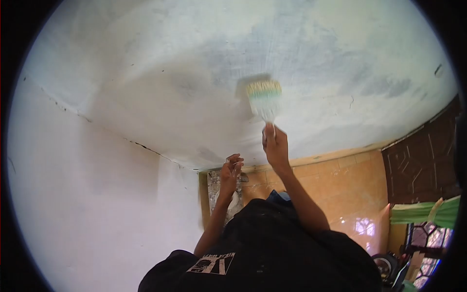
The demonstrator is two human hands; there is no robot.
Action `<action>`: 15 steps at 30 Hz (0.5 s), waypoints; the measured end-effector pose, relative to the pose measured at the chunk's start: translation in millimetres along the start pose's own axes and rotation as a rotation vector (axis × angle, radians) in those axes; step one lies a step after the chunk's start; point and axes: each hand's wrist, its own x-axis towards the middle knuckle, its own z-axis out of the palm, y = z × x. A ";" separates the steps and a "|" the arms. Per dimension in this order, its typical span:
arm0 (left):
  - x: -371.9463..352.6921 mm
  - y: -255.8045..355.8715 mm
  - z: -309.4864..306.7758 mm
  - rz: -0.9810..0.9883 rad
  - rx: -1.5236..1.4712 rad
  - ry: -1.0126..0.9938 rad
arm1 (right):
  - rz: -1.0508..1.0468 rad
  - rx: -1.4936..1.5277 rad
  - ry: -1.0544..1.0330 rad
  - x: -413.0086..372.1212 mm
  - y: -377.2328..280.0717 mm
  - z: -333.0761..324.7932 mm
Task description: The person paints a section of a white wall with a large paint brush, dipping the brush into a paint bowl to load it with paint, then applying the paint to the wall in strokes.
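Observation:
A wide paintbrush (264, 97) is held upright by its handle in my right hand (276, 146), whose fingers wrap round it. Its pale bristles, greenish near the base, are at the whitish wall (194, 97), which has grey-blue patches. Lower and to the left, my left hand (232, 168) is raised near the bottom of the wall, its fingers partly curled and apart, with whitish smears on them. Nothing can be made out in it.
Below my left hand lies a stained, speckled board or surface (212, 187) in the corner. The floor has orange tiles (340, 182). A cracked corner line runs left to a side wall (116, 194). At right are a dark carved door (423, 155) and a green curtain (418, 214).

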 end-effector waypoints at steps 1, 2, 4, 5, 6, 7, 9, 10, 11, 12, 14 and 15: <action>1.1 -0.9 -0.9 0.003 0.012 -0.011 | 0.053 0.048 -0.005 7.6 -16.6 3.3; 2.5 -2.5 -1.8 0.019 0.023 -0.033 | 0.032 0.014 0.005 12.0 -10.6 2.6; 5.3 -5.2 -2.9 0.060 0.037 -0.078 | -0.016 -0.064 0.020 20.5 19.9 -3.4; 5.8 -0.4 -2.8 0.041 0.038 -0.075 | -0.033 -0.144 0.049 14.4 44.2 -8.7; 4.6 6.4 0.0 0.023 0.033 -0.064 | 0.012 -0.165 0.064 0.0 59.2 -12.2; 3.6 9.7 1.9 0.005 0.025 -0.048 | 0.058 -0.187 0.071 -17.8 71.7 -14.1; 11.7 2.1 -3.5 0.024 0.034 -0.059 | 0.053 -0.141 0.064 -13.6 58.1 -12.1; 13.3 -3.5 -5.9 0.023 0.038 -0.062 | 0.018 -0.078 0.046 -11.2 39.7 -7.9; 14.9 -3.2 -4.4 0.015 0.040 -0.064 | -0.013 -0.015 0.029 -9.6 18.7 -3.3; 15.6 -2.3 -3.9 0.004 0.046 -0.068 | -0.035 0.005 0.005 -3.0 2.2 0.1; 16.7 0.5 -2.3 -0.003 0.058 -0.080 | -0.087 0.050 -0.035 22.2 -21.1 5.2; 16.9 2.6 1.0 0.003 0.059 -0.089 | -0.074 0.071 -0.041 29.2 -16.2 6.1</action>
